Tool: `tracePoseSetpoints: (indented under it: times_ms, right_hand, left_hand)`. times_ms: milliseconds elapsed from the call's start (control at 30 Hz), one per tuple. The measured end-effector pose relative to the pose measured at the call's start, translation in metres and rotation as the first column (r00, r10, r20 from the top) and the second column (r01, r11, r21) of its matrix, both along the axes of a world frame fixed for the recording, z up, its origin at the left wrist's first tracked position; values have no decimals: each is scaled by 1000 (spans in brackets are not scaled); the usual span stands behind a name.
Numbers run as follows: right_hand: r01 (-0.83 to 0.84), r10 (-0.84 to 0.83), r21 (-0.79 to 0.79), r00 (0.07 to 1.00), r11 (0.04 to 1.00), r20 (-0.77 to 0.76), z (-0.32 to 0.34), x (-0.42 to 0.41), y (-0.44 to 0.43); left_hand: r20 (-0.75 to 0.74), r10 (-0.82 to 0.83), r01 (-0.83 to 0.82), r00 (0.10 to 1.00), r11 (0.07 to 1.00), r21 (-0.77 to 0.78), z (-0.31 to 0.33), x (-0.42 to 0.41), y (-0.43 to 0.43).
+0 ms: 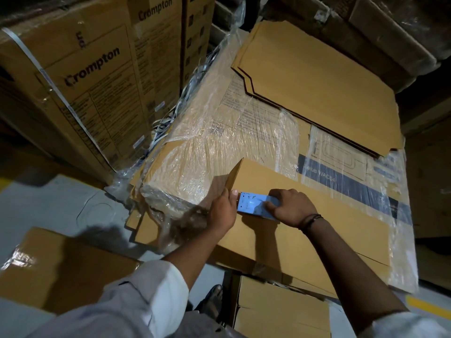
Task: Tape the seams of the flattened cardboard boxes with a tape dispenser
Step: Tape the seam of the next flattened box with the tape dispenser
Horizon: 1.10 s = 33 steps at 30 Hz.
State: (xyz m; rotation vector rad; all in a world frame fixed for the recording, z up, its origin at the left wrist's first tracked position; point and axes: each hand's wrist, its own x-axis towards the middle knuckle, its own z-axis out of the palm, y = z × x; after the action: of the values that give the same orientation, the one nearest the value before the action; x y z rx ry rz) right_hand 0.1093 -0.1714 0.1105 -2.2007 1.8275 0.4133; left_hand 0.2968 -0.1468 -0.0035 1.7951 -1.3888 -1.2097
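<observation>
Fingers of R hand (pixel 291 208) grip blue tape dispenser (pixel 251 206), its rear hidden under palm; L hand (pixel 221 212) pinches box flap (pixel 235 175).

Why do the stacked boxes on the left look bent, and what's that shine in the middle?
Head view: wide-angle lens bows the printed boxes; head view: light glares off the plastic wrap; head view: corners sink into dark, and the left hand, pinching the flattened box, shadows the wrap; the right hand grips an evenly lit tape dispenser.
</observation>
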Motion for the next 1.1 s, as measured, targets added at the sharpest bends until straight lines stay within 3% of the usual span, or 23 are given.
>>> tracePoseSetpoints:
  times_ms: [133,400,733,1100]
  right_hand:
    - [22,-22,12,998,1000,54,-5,-8,4]
    - [94,-100,34,964,995,247,-4,2,-11]
    - [132,-121,-13,936,991,332,-21,5,10]
    - [196,-149,-84,907,977,393,-21,-140,117]
  left_hand:
    - [-74,-24,25,997,1000,6,-13,6,1]
    - [83,-194,197,977,980,-27,-5,32,-42]
    - [101,-317,318,943,948,7,1,53,-52]
    - [98,-291,290,952,957,29,17,46,-44]
